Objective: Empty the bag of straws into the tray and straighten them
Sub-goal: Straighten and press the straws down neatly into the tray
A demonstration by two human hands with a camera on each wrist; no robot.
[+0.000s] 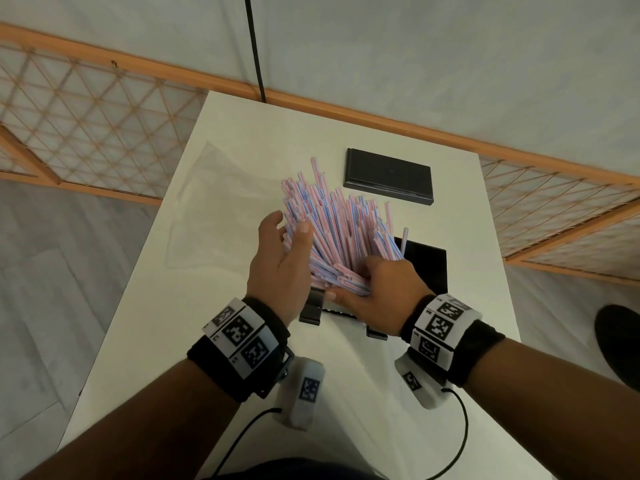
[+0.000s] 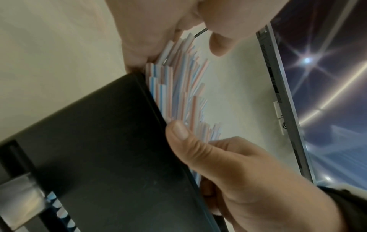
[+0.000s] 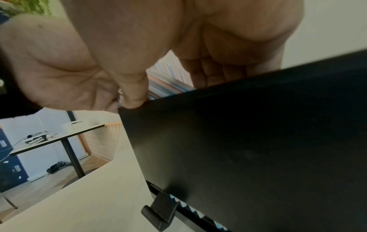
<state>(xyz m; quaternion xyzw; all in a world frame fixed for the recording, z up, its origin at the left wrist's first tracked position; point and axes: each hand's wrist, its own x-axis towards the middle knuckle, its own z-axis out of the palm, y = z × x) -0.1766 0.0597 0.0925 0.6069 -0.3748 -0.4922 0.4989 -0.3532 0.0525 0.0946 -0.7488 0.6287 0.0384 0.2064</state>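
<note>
A thick bundle of pink-and-blue striped straws (image 1: 339, 223) stands fanned out in the black tray (image 1: 427, 265) at the middle of the white table. My left hand (image 1: 282, 251) cups the bundle's left side, thumb on the front and fingers curled behind it. My right hand (image 1: 379, 284) grips the lower right part of the bundle at the tray's near rim. In the left wrist view the straws (image 2: 178, 94) rise above the tray wall (image 2: 99, 141). The right wrist view shows my thumb touching the tray's corner (image 3: 258, 141), with straws (image 3: 166, 81) behind.
The empty clear plastic bag (image 1: 207, 202) lies flat on the table's left side. A flat black lid (image 1: 389, 176) sits at the back of the table (image 1: 346, 393). A wooden lattice rail runs behind the table, and a dark shoe (image 1: 620, 341) shows at the right.
</note>
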